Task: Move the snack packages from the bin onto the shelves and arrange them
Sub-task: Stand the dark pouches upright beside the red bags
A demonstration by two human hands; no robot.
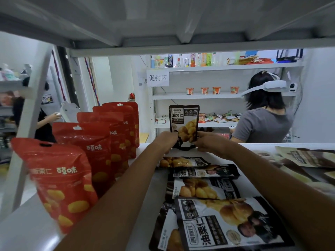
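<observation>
A black-and-white chestnut pouch (pixel 184 122) stands upright at the far edge of the white shelf (pixel 32 225). My left hand (pixel 167 140) grips its lower left edge and my right hand (pixel 205 142) pinches its lower right edge. Between my forearms, several more black-and-white pouches (pixel 204 189) lie flat in a row running toward me. A row of red chestnut pouches (pixel 85 151) stands upright along the shelf's left side. The bin is out of view.
More flat pouches (pixel 304 158) lie at the right of the shelf. The shelf above (pixel 163 22) hangs low overhead. A white upright post (pixel 30 124) stands at the left. Behind, a person wearing a headset (pixel 262 113) faces another shelving unit; another person stands at the left.
</observation>
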